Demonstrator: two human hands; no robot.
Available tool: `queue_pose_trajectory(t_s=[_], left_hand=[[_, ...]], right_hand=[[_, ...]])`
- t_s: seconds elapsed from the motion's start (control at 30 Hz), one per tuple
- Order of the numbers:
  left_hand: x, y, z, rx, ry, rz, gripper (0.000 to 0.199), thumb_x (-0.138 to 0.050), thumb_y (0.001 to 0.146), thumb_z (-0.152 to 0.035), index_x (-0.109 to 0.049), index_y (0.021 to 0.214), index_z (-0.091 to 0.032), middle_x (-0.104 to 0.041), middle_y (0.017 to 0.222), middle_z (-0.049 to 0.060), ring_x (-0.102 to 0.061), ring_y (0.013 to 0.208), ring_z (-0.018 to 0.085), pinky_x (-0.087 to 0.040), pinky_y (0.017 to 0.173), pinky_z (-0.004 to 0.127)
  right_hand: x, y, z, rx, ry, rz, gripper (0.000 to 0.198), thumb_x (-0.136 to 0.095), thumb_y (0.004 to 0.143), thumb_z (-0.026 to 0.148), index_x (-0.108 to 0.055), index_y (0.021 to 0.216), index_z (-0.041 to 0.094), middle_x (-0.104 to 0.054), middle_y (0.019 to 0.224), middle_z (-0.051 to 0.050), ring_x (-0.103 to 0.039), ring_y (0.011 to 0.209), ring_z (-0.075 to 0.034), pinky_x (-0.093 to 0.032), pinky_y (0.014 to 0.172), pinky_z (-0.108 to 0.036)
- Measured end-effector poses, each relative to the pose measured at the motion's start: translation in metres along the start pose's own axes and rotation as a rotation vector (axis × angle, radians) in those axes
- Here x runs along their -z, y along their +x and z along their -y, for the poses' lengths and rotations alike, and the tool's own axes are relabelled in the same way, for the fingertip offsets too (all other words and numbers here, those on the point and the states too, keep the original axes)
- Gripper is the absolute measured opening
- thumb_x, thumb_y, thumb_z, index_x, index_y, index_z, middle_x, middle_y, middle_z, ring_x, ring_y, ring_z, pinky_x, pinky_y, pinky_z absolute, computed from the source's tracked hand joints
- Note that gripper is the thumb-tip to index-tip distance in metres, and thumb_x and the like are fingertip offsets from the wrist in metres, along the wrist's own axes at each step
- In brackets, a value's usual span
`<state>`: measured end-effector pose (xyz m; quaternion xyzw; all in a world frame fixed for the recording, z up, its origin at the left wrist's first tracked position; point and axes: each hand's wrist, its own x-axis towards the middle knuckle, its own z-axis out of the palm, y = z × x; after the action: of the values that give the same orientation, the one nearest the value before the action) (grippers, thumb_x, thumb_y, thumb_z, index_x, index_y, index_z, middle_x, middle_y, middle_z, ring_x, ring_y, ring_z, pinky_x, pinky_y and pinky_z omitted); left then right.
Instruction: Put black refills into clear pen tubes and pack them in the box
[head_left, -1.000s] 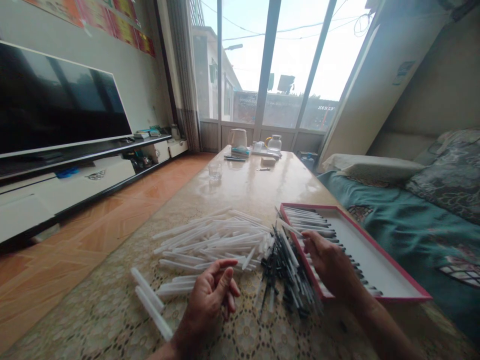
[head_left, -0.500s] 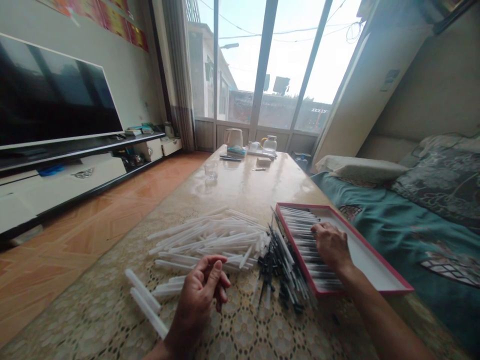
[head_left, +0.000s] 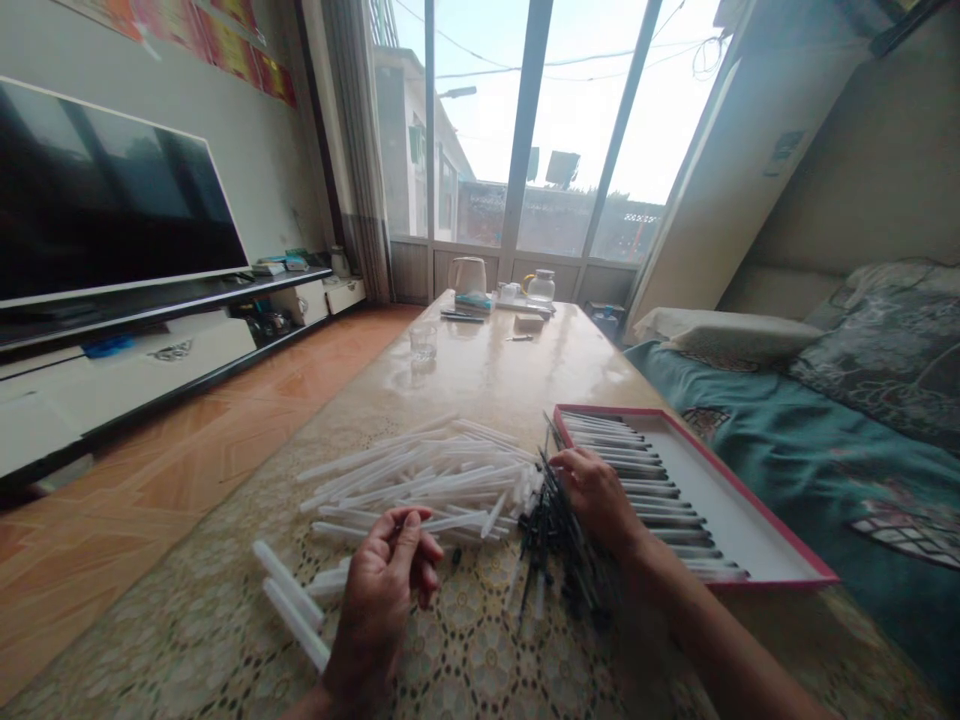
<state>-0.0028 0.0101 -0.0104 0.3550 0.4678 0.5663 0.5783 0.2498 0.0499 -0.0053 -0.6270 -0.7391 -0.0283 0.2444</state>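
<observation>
My left hand (head_left: 394, 560) is held over the table at the near edge of a pile of translucent white plastic tubes (head_left: 420, 470). Its thumb presses against the curled index finger; whether anything thin is pinched there cannot be seen. My right hand (head_left: 600, 500) reaches onto a heap of slim dark pen-like rods (head_left: 551, 520), fingers bent together over its upper part, and what they grip is hidden. Beside that heap lies a shallow red-rimmed box (head_left: 757, 500) with a row of pen-like sticks (head_left: 660, 490), white at one end and dark toward the other.
Two loose white tubes (head_left: 292, 605) lie left of my left hand. Farther along the patterned table (head_left: 480, 660) stand a drinking glass (head_left: 423, 343), a glass jar (head_left: 540, 288) and a pale kettle-like container (head_left: 469, 275). A sofa (head_left: 720, 400) runs along the right side.
My right hand has left the box and moved left onto the dark rods, uncovering the row of sticks. My left hand has shifted slightly left.
</observation>
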Motion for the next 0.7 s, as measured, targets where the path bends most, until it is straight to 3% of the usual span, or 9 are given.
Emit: queue_pose_trajectory(t_s=[0.17,0.33,0.43,0.53,0.63,0.7], left_hand=[[0.000,0.000,0.001,0.019,-0.007,0.010,0.029,-0.065,0.068,-0.041,-0.055,0.084,-0.019,-0.058,0.050,-0.007,-0.043,0.034,0.006,-0.032,0.031,0.014],[-0.001,0.000,0.003,0.042,-0.019,0.101,0.023,-0.065,0.071,-0.038,-0.057,0.079,-0.017,-0.058,0.051,-0.006,-0.044,0.034,0.005,-0.032,0.030,0.014],[-0.004,-0.002,0.006,0.104,-0.053,0.228,0.025,-0.068,0.069,-0.036,-0.060,0.078,-0.014,-0.062,0.055,-0.002,-0.050,0.038,0.007,-0.038,0.034,0.017],[-0.007,-0.005,0.008,0.232,-0.140,0.349,0.033,-0.072,0.068,-0.029,-0.061,0.095,-0.012,-0.070,0.069,0.005,-0.059,0.048,0.010,-0.046,0.044,0.020],[-0.009,-0.007,0.008,0.325,-0.230,0.390,0.040,-0.070,0.072,-0.023,-0.057,0.109,-0.014,-0.072,0.078,0.007,-0.063,0.055,0.010,-0.048,0.051,0.020],[-0.008,-0.008,0.007,0.344,-0.260,0.390,0.035,-0.066,0.075,-0.022,-0.058,0.108,-0.014,-0.071,0.078,0.007,-0.062,0.056,0.009,-0.048,0.052,0.019]], right_hand=[[-0.018,0.020,0.021,0.040,0.081,0.040,0.017,-0.054,0.082,0.013,-0.064,0.093,0.021,-0.063,0.092,-0.004,-0.058,0.088,-0.017,-0.039,0.078,-0.028],[-0.019,0.022,0.023,0.019,0.145,0.030,0.010,-0.056,0.080,0.012,-0.062,0.083,0.018,-0.060,0.084,-0.003,-0.057,0.077,-0.016,-0.040,0.074,-0.029],[-0.008,0.012,0.026,0.019,0.209,0.029,0.008,-0.051,0.082,0.013,-0.058,0.081,0.017,-0.059,0.078,-0.001,-0.056,0.071,-0.014,-0.041,0.068,-0.025],[0.006,-0.007,0.040,0.042,0.276,0.048,0.008,-0.047,0.085,0.014,-0.054,0.083,0.018,-0.058,0.074,0.001,-0.055,0.066,-0.012,-0.041,0.062,-0.022],[0.016,-0.027,0.059,0.080,0.399,0.108,0.009,-0.047,0.085,0.014,-0.052,0.081,0.019,-0.058,0.075,0.002,-0.054,0.069,-0.012,-0.041,0.063,-0.022],[0.018,-0.035,0.068,0.100,0.459,0.145,0.008,-0.049,0.085,0.015,-0.053,0.080,0.019,-0.058,0.077,0.001,-0.054,0.072,-0.013,-0.041,0.066,-0.023]])
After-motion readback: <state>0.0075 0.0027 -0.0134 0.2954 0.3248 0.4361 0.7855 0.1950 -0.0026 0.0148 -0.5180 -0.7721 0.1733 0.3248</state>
